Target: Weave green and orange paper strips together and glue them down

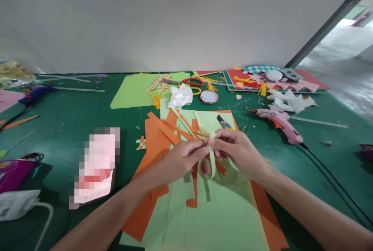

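A pale green paper strip, bent into a loop, is pinched between both hands above the middle of the paper pile. My left hand grips it from the left, thumb and forefinger closed. From the other side my right hand pinches the top of the loop; the fingertips of both hands nearly meet. An orange strip hangs or lies just below the hands; I cannot tell whether it is held. Beneath are light green sheets and orange sheets, with loose strips beyond the fingers.
A pink glue gun lies at right, its cord running forward. A phone and a white charger lie left. Scissors, crumpled tissue, a round lid and a cutter lie beyond the hands. A wall stands behind.
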Motion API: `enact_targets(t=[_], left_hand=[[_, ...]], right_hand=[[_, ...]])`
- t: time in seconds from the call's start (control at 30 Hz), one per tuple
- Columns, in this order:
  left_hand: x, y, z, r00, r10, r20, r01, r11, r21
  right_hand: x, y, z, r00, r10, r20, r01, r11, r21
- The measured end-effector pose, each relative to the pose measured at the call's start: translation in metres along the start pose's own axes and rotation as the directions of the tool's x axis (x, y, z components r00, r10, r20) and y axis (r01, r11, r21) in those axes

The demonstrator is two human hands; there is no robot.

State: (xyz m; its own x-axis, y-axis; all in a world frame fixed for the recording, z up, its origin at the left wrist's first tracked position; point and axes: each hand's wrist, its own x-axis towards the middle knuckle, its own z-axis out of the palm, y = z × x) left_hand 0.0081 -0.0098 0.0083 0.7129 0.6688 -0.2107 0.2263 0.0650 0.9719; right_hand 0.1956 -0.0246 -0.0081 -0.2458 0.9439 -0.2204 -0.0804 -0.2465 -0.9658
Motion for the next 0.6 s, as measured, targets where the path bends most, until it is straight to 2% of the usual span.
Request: enact_targets(t=[0.37, 0.6], left_hand=[[0.0024, -0.0061, -0.0022, 0.998, 0.025, 0.065, -0.019, 0.995, -0.100], [0.0044, -0.0051, -0.0045, 0.992, 0.066, 0.108, -0.030, 0.951, -0.309]], right_hand=[[-0.0015, 0.0001, -0.0009, 0.999, -0.036, 0.020, 0.037, 0.999, -0.002], [-0.0018, 0.0063, -0.0025, 0.998, -0.020, 0.058, 0.012, 0.991, 0.131]])
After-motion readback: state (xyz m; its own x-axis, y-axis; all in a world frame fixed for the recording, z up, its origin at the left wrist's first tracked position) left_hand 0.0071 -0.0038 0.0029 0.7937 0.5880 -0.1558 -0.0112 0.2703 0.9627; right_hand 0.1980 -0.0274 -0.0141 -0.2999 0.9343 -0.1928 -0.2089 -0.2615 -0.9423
